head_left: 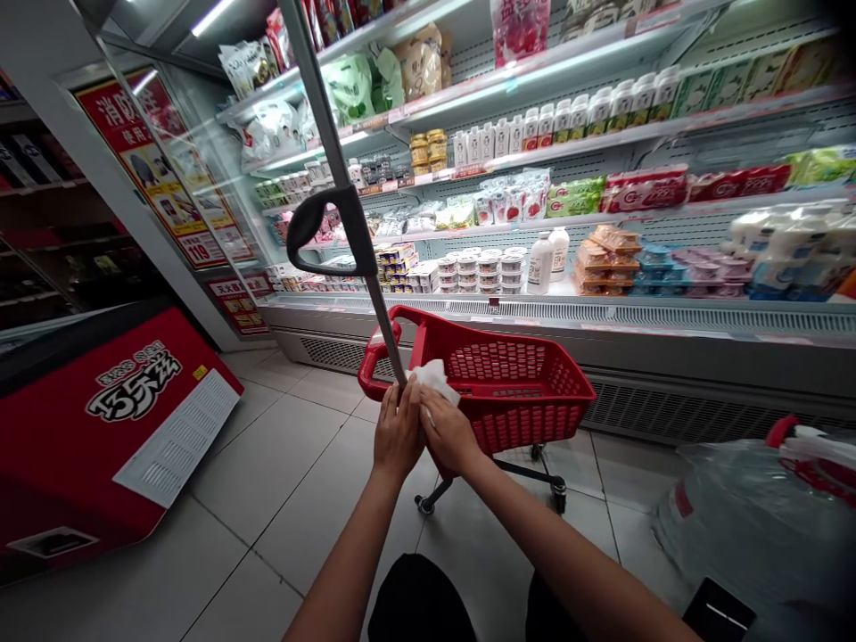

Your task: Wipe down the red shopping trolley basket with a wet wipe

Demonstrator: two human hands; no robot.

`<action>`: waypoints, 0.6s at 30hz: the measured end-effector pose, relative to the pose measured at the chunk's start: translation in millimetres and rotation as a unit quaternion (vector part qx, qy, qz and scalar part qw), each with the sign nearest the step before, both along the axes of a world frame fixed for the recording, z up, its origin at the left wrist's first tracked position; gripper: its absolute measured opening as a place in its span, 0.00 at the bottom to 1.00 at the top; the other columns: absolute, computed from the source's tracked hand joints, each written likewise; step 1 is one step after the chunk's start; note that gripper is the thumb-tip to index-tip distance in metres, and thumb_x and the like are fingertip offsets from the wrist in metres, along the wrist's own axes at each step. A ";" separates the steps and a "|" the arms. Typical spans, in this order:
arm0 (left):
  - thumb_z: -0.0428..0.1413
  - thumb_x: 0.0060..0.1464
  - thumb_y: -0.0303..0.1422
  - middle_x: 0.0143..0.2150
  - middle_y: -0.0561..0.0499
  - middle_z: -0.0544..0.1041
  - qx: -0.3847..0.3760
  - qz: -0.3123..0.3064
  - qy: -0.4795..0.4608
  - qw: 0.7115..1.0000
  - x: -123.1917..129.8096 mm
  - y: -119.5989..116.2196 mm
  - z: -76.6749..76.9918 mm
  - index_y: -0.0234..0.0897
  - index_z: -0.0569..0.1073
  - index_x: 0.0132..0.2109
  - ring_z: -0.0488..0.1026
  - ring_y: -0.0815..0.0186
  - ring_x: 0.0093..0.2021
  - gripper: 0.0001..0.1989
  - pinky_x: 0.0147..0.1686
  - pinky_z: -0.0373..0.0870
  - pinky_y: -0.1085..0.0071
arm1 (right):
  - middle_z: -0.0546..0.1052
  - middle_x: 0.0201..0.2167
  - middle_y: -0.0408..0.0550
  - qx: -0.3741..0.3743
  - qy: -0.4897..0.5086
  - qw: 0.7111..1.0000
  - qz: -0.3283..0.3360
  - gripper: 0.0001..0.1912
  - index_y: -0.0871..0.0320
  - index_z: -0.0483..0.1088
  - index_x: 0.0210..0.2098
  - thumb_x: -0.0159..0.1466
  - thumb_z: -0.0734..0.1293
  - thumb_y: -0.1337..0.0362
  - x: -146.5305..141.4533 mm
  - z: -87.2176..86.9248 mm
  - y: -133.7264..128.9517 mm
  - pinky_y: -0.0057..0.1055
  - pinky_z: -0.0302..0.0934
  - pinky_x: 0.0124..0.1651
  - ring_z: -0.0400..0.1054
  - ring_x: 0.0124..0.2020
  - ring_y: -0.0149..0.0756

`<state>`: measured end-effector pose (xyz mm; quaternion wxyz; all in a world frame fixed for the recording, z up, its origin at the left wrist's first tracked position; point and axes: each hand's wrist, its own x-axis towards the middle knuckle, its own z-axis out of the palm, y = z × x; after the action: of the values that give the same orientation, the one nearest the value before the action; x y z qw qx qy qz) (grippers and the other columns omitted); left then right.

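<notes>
One red chest freezer (100, 455) stands leftmost. Next, a grey door frame (325, 120) with a black handle (356, 227) slants down to my left hand (399, 432), its fingers bent against the frame; whether they clasp anything else I cannot tell. My right hand (449, 434), just beside, grasps a white cloth (436, 374) at the frame, before a red shopping cart (528, 406).

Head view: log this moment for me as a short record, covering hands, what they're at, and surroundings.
Left hand: at the lower part of the grey door frame; grip partly hidden
Right hand: against the white cloth, beside the left hand
Door handle: black, on the frame above both hands
Red cart: beyond the hands, before the refrigerated case
Red cabinet: at picture left, tilted in view
</notes>
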<state>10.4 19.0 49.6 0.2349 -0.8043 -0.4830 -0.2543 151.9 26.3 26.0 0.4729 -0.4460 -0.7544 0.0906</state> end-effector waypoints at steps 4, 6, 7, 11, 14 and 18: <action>0.49 0.61 0.24 0.77 0.50 0.54 0.002 0.012 0.010 1.000 -3.0 -1.1 -1.7 0.38 0.37 0.78 0.51 0.53 0.76 0.44 0.74 0.52 0.52 | 0.67 0.69 0.49 0.024 -0.021 0.999 0.017 0.27 0.56 0.59 0.72 0.75 0.52 0.65 -4.8 1.0 -1.1 0.45 0.56 0.72 0.58 0.71 0.39; 0.52 0.58 0.24 0.78 0.52 0.50 -0.009 0.020 0.024 0.999 -4.6 -1.9 -3.3 0.42 0.45 0.77 0.46 0.49 0.77 0.44 0.75 0.50 0.50 | 0.66 0.69 0.48 0.026 -0.040 0.999 0.004 0.28 0.55 0.58 0.72 0.75 0.51 0.65 21.5 -14.3 -3.6 0.45 0.55 0.72 0.57 0.71 0.39; 0.53 0.56 0.24 0.78 0.54 0.49 -0.017 0.023 0.031 0.999 -5.0 -2.3 -4.5 0.43 0.48 0.77 0.44 0.47 0.77 0.44 0.75 0.48 0.48 | 0.66 0.69 0.48 0.021 -0.047 0.999 -0.013 0.28 0.55 0.58 0.72 0.75 0.51 0.65 39.6 -24.7 -5.4 0.45 0.56 0.72 0.57 0.71 0.39; 0.55 0.53 0.24 0.78 0.54 0.51 -0.030 0.037 0.031 0.998 -2.9 -3.0 -9.6 0.41 0.54 0.75 0.36 0.45 0.78 0.44 0.75 0.45 0.44 | 0.65 0.70 0.47 -0.004 -0.075 0.992 -0.106 0.27 0.53 0.57 0.73 0.76 0.51 0.62 122.1 -69.0 -15.6 0.46 0.57 0.71 0.57 0.72 0.40; 0.56 0.53 0.25 0.78 0.53 0.53 -0.031 0.041 0.021 0.998 2.2 -3.9 -11.6 0.40 0.56 0.75 0.36 0.44 0.78 0.42 0.75 0.45 0.44 | 0.66 0.69 0.48 -0.018 -0.074 0.982 -0.176 0.27 0.54 0.59 0.72 0.76 0.51 0.61 164.6 -88.3 -20.5 0.47 0.57 0.71 0.57 0.71 0.41; 0.57 0.53 0.26 0.78 0.52 0.51 -0.033 0.043 0.017 0.998 11.6 -6.7 -11.3 0.39 0.56 0.75 0.37 0.42 0.78 0.43 0.75 0.45 0.44 | 0.69 0.68 0.51 -0.030 -0.031 0.977 -0.208 0.27 0.57 0.62 0.70 0.76 0.51 0.60 149.2 -82.2 -17.7 0.49 0.57 0.71 0.57 0.71 0.43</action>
<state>21.9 12.4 38.3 0.2276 -0.7941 -0.5214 -0.2137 301.1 8.6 -56.2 0.4439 -0.6096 -0.6568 -0.0010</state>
